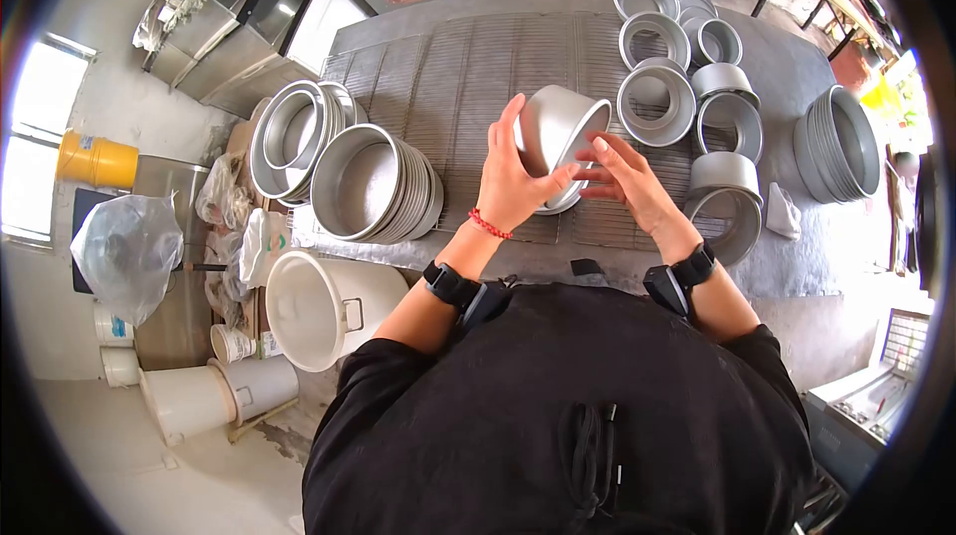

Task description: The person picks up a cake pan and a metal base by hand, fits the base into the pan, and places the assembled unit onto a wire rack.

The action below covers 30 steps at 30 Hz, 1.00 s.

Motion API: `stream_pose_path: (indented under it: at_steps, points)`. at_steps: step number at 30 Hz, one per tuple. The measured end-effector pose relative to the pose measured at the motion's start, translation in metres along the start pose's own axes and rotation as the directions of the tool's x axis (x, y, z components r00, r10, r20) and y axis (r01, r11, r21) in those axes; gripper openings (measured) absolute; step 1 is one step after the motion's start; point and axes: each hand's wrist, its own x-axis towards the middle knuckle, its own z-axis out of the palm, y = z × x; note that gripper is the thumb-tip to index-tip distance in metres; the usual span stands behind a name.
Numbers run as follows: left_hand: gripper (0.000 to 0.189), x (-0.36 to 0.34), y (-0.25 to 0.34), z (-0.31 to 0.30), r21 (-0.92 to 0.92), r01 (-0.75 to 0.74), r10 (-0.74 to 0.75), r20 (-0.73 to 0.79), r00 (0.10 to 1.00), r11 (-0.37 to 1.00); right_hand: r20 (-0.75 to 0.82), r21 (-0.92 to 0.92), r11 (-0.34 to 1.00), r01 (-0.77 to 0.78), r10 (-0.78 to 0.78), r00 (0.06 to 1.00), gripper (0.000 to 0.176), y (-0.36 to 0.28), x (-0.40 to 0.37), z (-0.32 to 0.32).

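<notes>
My left hand grips a round metal pan from its left side, thumb across the front and fingers along the outer wall. The pan is tilted, its rim turned to the right, above the wire racks. Beside that rim, my right hand has its fingers spread and slightly bent, the fingertips at or very near the rim; whether they touch it is unclear. Part of another metal rim shows under the pan. Rings and pans of similar metal stand just to the right of my hands.
A nested stack of larger pans lies at the left, with more nested pans behind it. Another stack is on the far right of the table. A white bucket stands off the table's front left edge.
</notes>
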Motion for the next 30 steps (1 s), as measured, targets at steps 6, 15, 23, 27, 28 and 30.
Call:
stream_pose_path:
  at_steps: [6, 15, 23, 27, 28, 30]
  points:
    - [0.102, 0.002, 0.014, -0.003, 0.155, -0.101, 0.098, 0.026, 0.995, 0.983, 0.015, 0.219, 0.972, -0.086, 0.085, 0.996, 0.056, -0.002, -0.003, 0.003]
    - [0.085, -0.001, -0.002, -0.009, 0.073, 0.084, -0.079, -0.075, 0.994, 0.994, -0.237, -0.112, 0.993, 0.03, -0.056, 0.97, 0.046, 0.005, -0.007, -0.021]
    - [0.06, -0.006, -0.047, -0.019, -0.398, 0.264, -0.333, -0.115, 0.936, 0.878, -0.343, -0.077, 0.989, 0.124, -0.144, 0.928, 0.035, -0.014, -0.015, -0.077]
    - [0.055, -0.01, -0.046, -0.023, -0.438, 0.39, -0.468, -0.082, 0.88, 0.81, -0.288, -0.145, 0.975, 0.169, -0.205, 0.936, 0.04, -0.031, -0.023, -0.1]
    - [0.055, -0.012, -0.048, -0.024, -0.447, 0.403, -0.482, -0.076, 0.873, 0.799, -0.304, -0.193, 0.959, 0.209, -0.261, 0.916, 0.037, -0.03, -0.022, -0.107]
    - [0.054, -0.015, -0.048, -0.025, -0.445, 0.426, -0.506, -0.072, 0.86, 0.787, -0.365, -0.218, 0.96, 0.177, -0.249, 0.897, 0.036, -0.035, -0.022, -0.117]
